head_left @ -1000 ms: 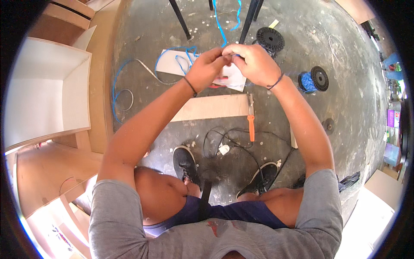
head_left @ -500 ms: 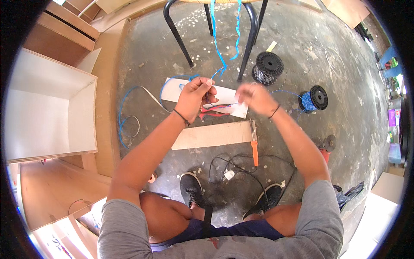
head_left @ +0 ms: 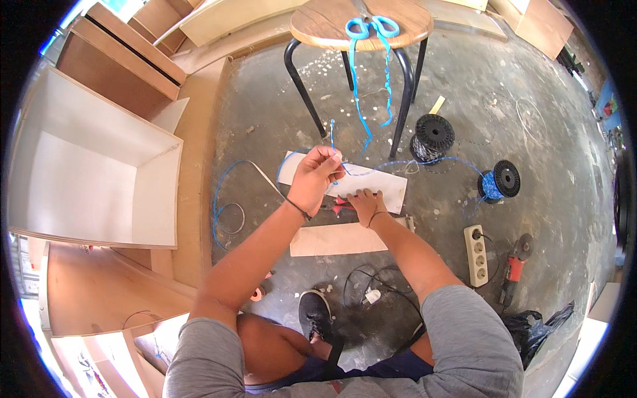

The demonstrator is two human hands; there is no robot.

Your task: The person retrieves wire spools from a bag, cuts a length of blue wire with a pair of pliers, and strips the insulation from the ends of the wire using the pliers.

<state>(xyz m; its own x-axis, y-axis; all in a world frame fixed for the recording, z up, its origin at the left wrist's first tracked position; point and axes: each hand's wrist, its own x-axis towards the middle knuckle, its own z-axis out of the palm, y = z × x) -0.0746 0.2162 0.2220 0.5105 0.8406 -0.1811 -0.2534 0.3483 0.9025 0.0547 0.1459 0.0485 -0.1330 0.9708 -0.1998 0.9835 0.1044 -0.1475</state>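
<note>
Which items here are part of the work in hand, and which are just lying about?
In use:
left hand pinching the blue wire
right hand on the red pliers
white board under them
blue spool

Lying about:
scissors on the stool
black spool
power strip
angle grinder

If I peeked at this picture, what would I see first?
Right in the middle, the left hand pinches a thin blue wire up off the floor, while the right hand rests on red-handled pliers on a white board. Just above, blue scissors lie on a round wooden stool, with blue strands hanging off. To the right stand a black spool and a blue spool.
</note>
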